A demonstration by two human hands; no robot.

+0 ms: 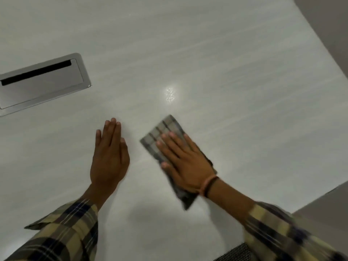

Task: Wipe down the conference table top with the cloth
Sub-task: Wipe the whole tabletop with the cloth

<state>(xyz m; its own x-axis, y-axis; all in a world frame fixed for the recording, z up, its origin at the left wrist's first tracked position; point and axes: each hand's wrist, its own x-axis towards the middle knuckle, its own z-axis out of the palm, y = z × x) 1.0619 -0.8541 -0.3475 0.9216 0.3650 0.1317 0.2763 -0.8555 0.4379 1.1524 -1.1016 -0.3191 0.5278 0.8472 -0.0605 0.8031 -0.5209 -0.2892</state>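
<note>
A folded grey checked cloth (163, 130) lies flat on the pale, glossy conference table top (235, 91). My right hand (184, 162) presses down on the cloth with straight, spread fingers and covers its middle; the cloth's far end and near corner stick out from under it. My left hand (109, 157) rests flat on the bare table to the left of the cloth, fingers straight and together, holding nothing. The right hand and cloth look slightly blurred.
A silver cable box lid (40, 81) with a dark slot is set into the table at the far left. The table's edge runs along the right, with brownish floor (327, 21) beyond. A dark mesh chair part (235, 253) shows at the bottom right.
</note>
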